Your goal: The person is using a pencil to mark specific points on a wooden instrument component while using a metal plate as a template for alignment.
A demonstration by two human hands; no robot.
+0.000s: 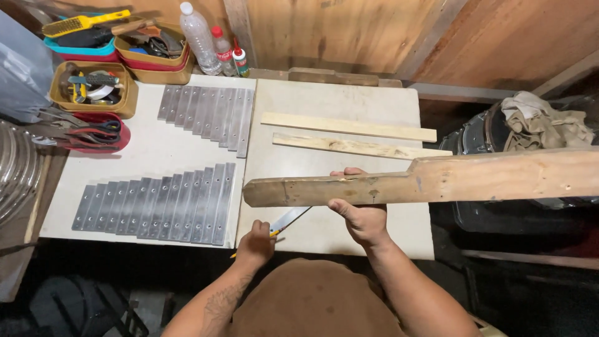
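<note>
A pale worktable (156,150) stands against brown wooden plank walls (349,31).

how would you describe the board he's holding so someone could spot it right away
Start at the white table in the middle of the view. Above its near edge, the right hand grips a long weathered wooden board that stretches off to the right. Unlike the two thin pale strips lying flat behind it, it is thick, darker, and narrows to a handle-like end at the left.
</note>
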